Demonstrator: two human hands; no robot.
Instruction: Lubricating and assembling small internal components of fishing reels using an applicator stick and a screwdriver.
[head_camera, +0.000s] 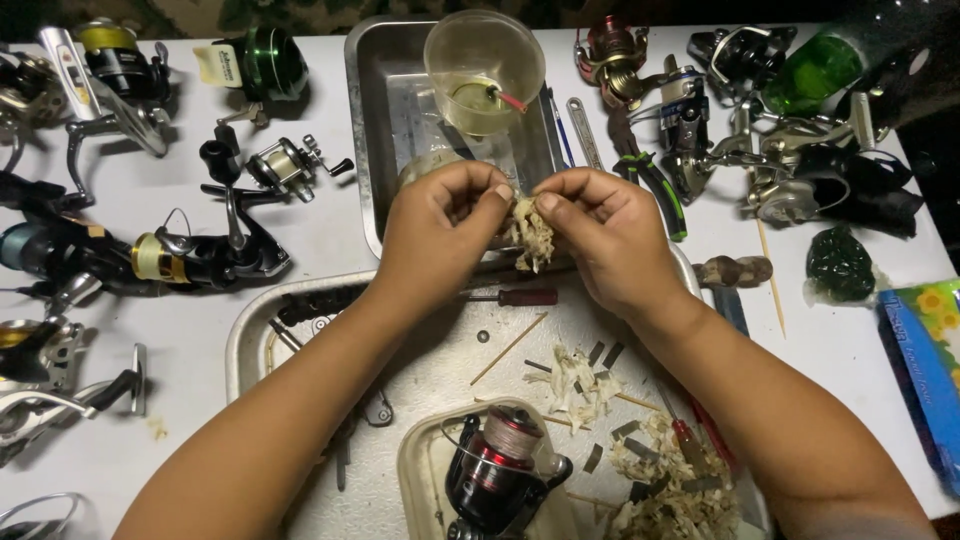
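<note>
A crumpled wad of pale tissue (527, 235) sits between both hands, above the far rim of the round metal tray (245, 335). All positions below are given relative to this tray.

The left hand (440, 228) closes on the wad from the left, thumb and curled fingers pinching its upper edge. The right hand (608, 232) closes on it from the right in the same pinch, knuckles raised. Whether a small part lies inside the wad cannot be told. Both forearms extend from the near edge across the tray, converging at its far rim.

Tray contents: torn tissue scraps (575, 372) at centre right, a larger heap of scraps (668, 490) at the near right, thin wooden sticks (508, 349), a dark-red-handled screwdriver (512, 297) near the far rim, and a shallow cream dish (425, 470) at the near edge. The dish holds a red-and-black spinning reel (497, 465) with line on its spool.

Beyond the tray stands a rectangular steel pan (372, 120). A clear plastic cup (484, 70) stands in it, holding a little yellowish liquid and a red-tipped tool.

Left of the tray, several fishing reels (205, 255) lie on the white table (300, 225). Right of the pan lie green-handled pliers (652, 180) and more reels (760, 160).
</note>
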